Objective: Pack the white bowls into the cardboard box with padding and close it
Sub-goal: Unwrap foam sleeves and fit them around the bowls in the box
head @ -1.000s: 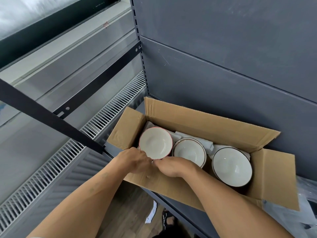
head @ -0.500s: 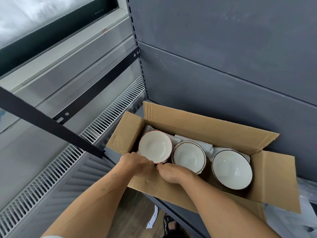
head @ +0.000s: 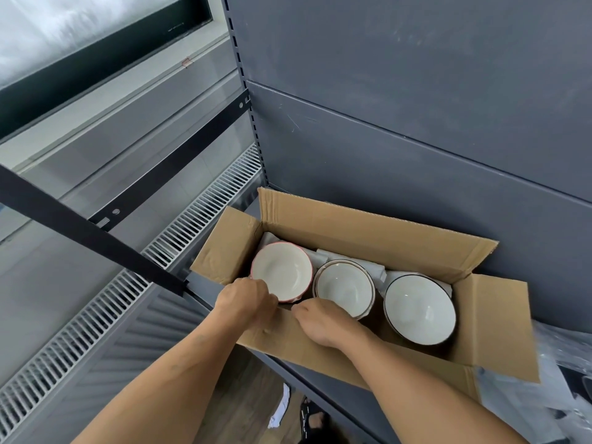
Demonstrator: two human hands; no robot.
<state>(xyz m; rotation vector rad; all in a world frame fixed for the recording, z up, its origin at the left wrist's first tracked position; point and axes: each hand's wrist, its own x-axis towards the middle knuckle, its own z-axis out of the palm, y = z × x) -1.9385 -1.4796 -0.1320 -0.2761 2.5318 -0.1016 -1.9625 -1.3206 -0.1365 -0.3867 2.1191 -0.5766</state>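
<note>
cardboard box, flaps open: three white bowls seated on padding. left hand, right hand at near wall, now slightly parted; fingers curled under, hold cannot be told. closing likely remains.

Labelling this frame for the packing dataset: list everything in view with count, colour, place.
box: 1, brown cardboard, flaps open, centre
bowls: 3, white, in a row in the box; rims red, brown, black
padding: white, behind the bowls
back panel: dark grey, behind the box
bar: 1, black, left
vent grille: pale grey, lower left
window: 1, top left
plastic wrap: clear, right of the box
left hand: at the box's near wall, fingers curled
right hand: beside it, fingers hidden
</note>
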